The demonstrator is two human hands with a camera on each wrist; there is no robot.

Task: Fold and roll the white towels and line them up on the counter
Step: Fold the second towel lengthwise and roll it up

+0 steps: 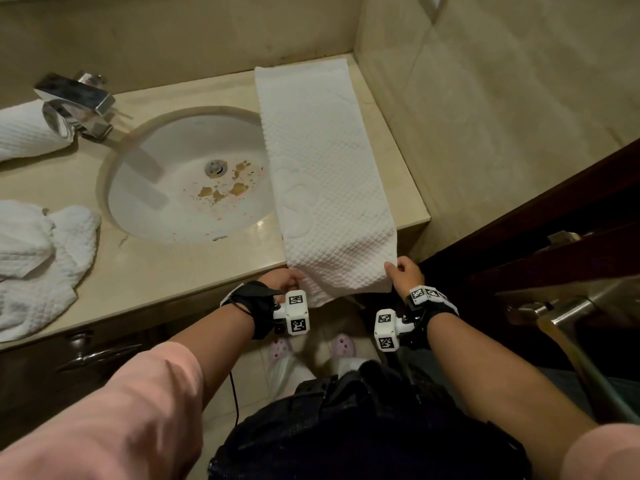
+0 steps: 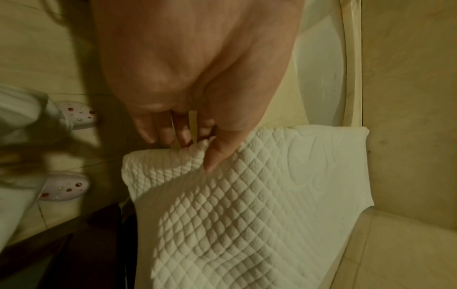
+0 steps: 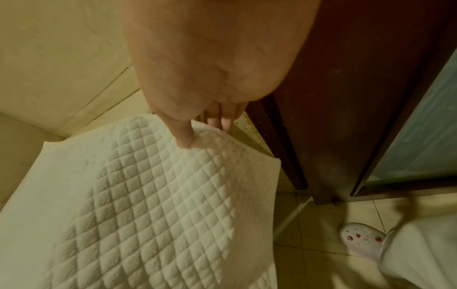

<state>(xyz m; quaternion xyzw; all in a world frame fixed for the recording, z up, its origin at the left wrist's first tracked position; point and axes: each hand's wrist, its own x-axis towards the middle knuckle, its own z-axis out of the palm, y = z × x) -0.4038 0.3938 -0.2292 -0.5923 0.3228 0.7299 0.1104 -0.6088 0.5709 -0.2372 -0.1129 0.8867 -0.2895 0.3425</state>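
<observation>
I see my left hand [image 1: 282, 280] and right hand [image 1: 405, 273] each pinching the folded towel's [image 1: 318, 168] near end off the table [image 1: 173, 265].

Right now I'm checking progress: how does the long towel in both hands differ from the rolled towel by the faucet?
The long towel lies flat in a folded strip beside the sink, near end hanging off the counter; the rolled towel is a tight roll wholly on it. The left hand and right hand pinch the long towel; nothing touches the rolled towel. Both are white and textured.
</observation>
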